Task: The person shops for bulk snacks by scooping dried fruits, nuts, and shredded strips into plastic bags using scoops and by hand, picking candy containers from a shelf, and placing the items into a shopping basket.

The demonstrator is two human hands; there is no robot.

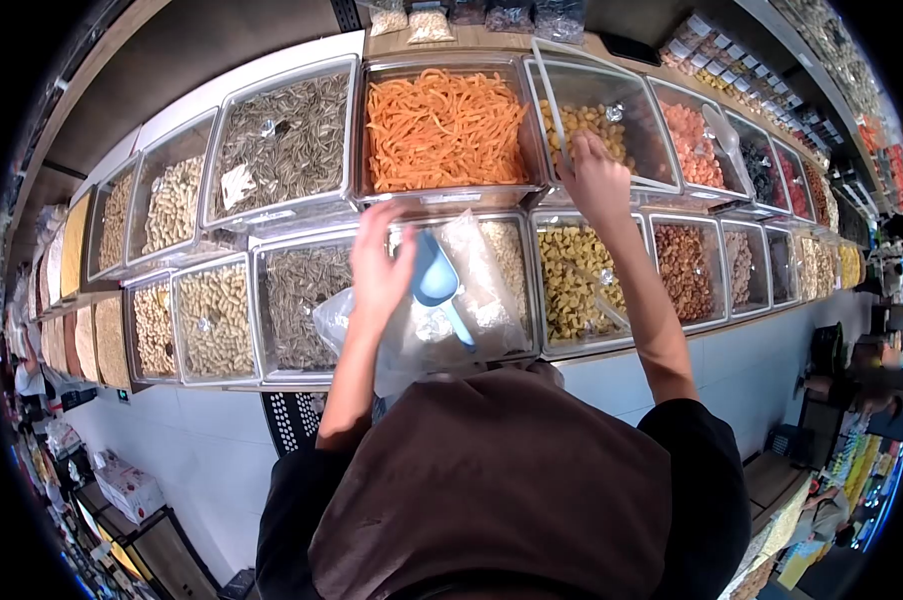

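Note:
My right hand [599,182] is closed on the near left edge of a clear lid [647,125], which lies askew over a bin of yellow-orange pieces [584,122]. To its left, a bin of orange strips [447,130] is uncovered. My left hand [380,262] is at that bin's front edge, its fingers apart and slightly blurred, apparently holding nothing. Just right of it, a light blue scoop [434,275] rests on clear plastic bags [487,280] that lie over the front-row bins. Beneath my right forearm stands a lidded bin of yellow pieces [572,260].
Two curved rows of clear bins surround me, with dark dried strips [290,125], peanuts [215,305] and reddish-brown nuts [684,270] among them. A white scoop [722,135] sits on a lid at right. Bagged goods [430,24] stand along the back ledge.

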